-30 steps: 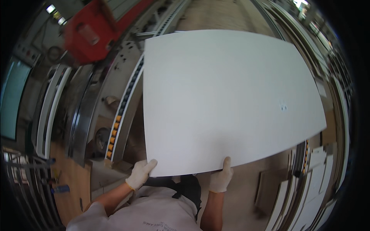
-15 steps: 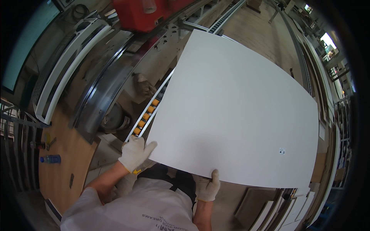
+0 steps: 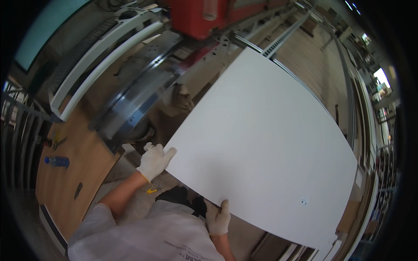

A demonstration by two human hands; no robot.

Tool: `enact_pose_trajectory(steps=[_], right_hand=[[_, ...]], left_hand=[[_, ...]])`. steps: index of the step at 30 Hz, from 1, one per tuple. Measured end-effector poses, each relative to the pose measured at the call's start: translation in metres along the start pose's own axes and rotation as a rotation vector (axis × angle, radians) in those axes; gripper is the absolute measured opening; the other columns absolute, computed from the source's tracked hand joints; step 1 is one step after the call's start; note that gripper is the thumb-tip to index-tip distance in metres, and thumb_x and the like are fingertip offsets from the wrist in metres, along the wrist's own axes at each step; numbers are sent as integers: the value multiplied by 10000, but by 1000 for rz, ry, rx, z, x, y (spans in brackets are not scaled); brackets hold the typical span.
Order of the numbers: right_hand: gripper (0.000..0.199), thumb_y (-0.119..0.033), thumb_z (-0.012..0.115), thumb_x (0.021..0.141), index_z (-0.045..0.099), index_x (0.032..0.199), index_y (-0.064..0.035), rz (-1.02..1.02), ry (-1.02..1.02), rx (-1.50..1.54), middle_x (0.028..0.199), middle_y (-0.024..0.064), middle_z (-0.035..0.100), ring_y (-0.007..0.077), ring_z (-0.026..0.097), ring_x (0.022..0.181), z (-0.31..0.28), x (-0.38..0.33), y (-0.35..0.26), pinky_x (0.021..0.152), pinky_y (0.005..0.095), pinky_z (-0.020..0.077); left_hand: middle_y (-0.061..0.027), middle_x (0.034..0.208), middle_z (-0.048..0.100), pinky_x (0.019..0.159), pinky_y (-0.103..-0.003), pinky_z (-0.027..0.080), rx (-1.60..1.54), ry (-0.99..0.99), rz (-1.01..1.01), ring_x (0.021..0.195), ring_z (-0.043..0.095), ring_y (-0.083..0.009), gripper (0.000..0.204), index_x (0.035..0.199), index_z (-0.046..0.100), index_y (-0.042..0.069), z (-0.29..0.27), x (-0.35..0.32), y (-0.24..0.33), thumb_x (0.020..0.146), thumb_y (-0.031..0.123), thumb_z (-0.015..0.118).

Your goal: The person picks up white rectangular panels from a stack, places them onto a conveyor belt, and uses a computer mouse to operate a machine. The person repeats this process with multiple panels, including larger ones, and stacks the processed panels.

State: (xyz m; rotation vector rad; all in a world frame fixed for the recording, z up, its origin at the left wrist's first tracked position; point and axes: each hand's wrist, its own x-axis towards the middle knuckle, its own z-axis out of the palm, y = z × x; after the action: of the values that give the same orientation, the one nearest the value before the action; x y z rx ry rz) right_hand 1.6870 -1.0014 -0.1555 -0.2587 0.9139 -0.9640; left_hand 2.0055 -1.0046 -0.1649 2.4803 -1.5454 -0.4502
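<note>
A large white panel (image 3: 261,139) with a small label (image 3: 304,201) towards its near right fills the middle of the view. My left hand (image 3: 155,162), in a pale knit glove, grips the panel's near left corner, thumb on top and the fingers at the side edge. Along the near edge, my gloved right hand (image 3: 218,218) has hold too, its thumb on the upper face and its other fingers partly hidden below. Both hands are closed on the panel, close in front of my body.
Beyond the panel runs a roller track (image 3: 285,37), with a red machine part (image 3: 198,17) at the upper left. A wood-coloured board (image 3: 74,178) on the left bears a plastic bottle (image 3: 57,162). Further panels stand at the lower right.
The panel has turned clockwise in view, its near right corner coming closer to me. My right hand has shifted left and nearer with it; the left still holds its corner. The yellow rollers are now covered.
</note>
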Motion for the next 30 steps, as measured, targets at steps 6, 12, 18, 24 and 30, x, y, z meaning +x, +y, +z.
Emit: enact_pose_trajectory(steps=[6, 12, 18, 24, 30], right_hand=[[513, -289, 653, 1045, 594, 1387, 89, 134, -329, -1142, 1363, 193, 674, 311, 633, 1267, 26, -62, -24, 1135, 429, 492], [471, -303, 744, 988, 697, 1282, 62, 258, -712, -1201, 1176, 174, 752, 256, 679, 1102, 148, -41, -41, 1025, 387, 532], [237, -122, 717, 975, 751, 1172, 5, -1163, -970, -1199, 1093, 215, 761, 330, 743, 975, 475, 101, 31, 893, 394, 571], [447, -233, 721, 947, 663, 1388, -185, -1593, -671, -1616, 1431, 105, 631, 350, 588, 1320, 786, 213, 130, 1132, 463, 476], [551, -238, 712, 890, 644, 1434, -194, -1441, -787, -1813, 1546, 141, 534, 363, 509, 1425, 868, 294, 177, 1194, 446, 438]], left_hand=[[-298, 1089, 644, 838, -580, 575, 59, -144, 77, 1015, 627, -541, 401, 1361, 639, 225, -22, -21, -11, 1074, 467, 497], [-452, 1118, 641, 987, -537, 566, -399, -85, -286, 1121, 655, -569, 882, 1273, 632, -83, -52, -43, -30, 959, 740, 574], [-392, 968, 695, 856, -547, 594, -351, -117, -22, 921, 724, -526, 912, 1182, 667, -110, -64, -44, -89, 1001, 765, 486], [-283, 939, 737, 740, -547, 611, -460, -98, -48, 863, 750, -454, 742, 1021, 717, -4, -52, -40, -120, 992, 718, 550], [-277, 994, 735, 811, -545, 581, -396, 44, -37, 898, 733, -432, 719, 1137, 691, -29, -70, -8, -174, 1002, 664, 554]])
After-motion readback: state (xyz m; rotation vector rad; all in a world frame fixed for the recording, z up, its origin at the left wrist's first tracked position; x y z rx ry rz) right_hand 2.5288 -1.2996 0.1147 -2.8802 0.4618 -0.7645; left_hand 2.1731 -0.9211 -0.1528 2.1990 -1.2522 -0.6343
